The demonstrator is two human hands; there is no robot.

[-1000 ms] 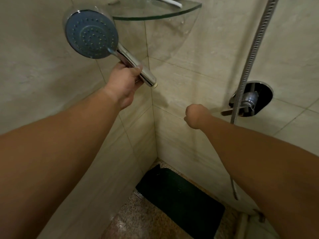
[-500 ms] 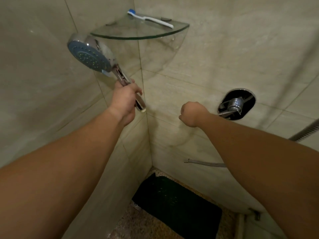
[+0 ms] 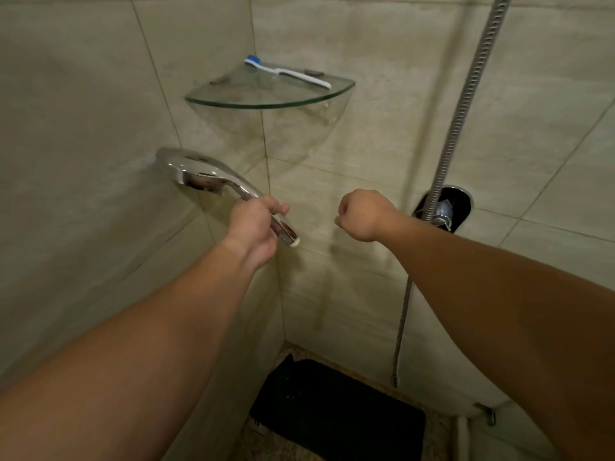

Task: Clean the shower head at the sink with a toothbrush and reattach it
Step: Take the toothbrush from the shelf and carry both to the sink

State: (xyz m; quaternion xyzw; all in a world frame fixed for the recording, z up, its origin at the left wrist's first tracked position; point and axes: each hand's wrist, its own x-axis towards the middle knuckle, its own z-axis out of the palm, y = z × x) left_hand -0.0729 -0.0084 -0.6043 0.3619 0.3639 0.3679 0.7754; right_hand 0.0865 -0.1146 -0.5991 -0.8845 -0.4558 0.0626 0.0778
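No text, label, brand, number or sign could be read anywhere in the frame, neither on the fittings nor on the walls.

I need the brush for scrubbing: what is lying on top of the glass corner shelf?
A white toothbrush with a blue head lies on the glass shelf, along its back-right edge. Two small wall brackets hold the shelf; nothing else shows on it.

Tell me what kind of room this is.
Most likely a tiled shower corner in a bathroom: a ribbed metal shower hose hangs beside a chrome wall valve, and the left hand holds a chrome shower head.
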